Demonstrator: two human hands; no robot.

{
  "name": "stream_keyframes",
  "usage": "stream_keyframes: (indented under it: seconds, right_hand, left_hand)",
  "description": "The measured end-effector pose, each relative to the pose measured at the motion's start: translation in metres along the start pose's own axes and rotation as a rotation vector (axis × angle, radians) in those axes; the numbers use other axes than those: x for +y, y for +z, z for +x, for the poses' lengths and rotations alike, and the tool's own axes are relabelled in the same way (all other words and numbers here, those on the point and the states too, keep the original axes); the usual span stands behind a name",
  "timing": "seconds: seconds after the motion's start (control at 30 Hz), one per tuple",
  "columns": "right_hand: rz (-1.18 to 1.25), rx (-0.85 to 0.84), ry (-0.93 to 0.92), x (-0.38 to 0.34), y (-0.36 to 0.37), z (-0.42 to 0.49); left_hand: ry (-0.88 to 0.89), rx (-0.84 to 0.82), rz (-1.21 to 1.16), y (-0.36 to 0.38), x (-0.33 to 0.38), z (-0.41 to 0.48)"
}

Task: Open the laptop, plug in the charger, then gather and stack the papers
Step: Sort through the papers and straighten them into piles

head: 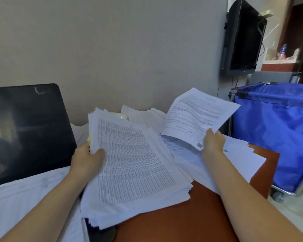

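My left hand (87,156) grips the left edge of a thick stack of papers (135,165), whose top sheet is a printed table. The stack tilts over the brown table (191,217). My right hand (212,142) holds a single printed sheet (198,117) lifted above loose papers (234,158) spread on the table's right side. More loose papers (147,116) lie at the back by the wall. The laptop (24,130) stands open at the left, its screen dark. No charger is visible.
A white cloth (24,196) covers the surface at the lower left. A blue fabric cart (276,137) on wheels stands right of the table. A black TV (243,37) hangs on the wall at upper right. A dark object (101,233) sits under the stack's near edge.
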State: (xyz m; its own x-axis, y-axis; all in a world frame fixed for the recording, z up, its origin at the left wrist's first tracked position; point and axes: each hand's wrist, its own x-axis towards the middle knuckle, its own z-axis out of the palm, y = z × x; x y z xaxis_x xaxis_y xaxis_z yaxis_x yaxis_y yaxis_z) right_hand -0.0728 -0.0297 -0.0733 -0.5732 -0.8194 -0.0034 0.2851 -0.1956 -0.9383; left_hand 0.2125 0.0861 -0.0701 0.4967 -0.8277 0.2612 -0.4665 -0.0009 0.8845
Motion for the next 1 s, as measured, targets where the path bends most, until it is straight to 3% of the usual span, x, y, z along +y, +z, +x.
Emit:
stream_keyframes:
  seconds: [0.13,0.43,0.6,0.7,0.87,0.93,1.0]
  right_hand:
    - [-0.038,-0.205,0.11,-0.004,0.002,-0.006]
    - [-0.473,-0.76,0.03,-0.006,0.006,-0.022]
    - [-0.723,-1.03,-0.092,-0.003,0.009,-0.044]
    - [-0.835,-1.103,-0.159,0.004,0.009,-0.05]
    - [-0.955,-1.16,-0.177,0.002,0.008,-0.046]
    - [-1.006,-1.039,-0.251,0.001,0.007,-0.037]
    - [-1.074,-0.815,-0.345,0.0,0.002,-0.023]
  left_hand:
    - [-0.024,-0.022,0.029,0.002,-0.001,0.002]
    - [-0.081,-0.091,0.076,0.004,-0.002,0.006]
    - [-0.169,-0.068,-0.073,0.004,0.004,0.011]
    - [-0.211,-0.116,-0.143,0.003,0.007,0.008]
    - [-0.138,-0.211,0.014,0.001,0.003,0.007]
    - [-0.114,-0.226,0.098,0.001,0.001,0.009]
    - [-0.097,-0.223,0.127,0.001,0.0,0.008]
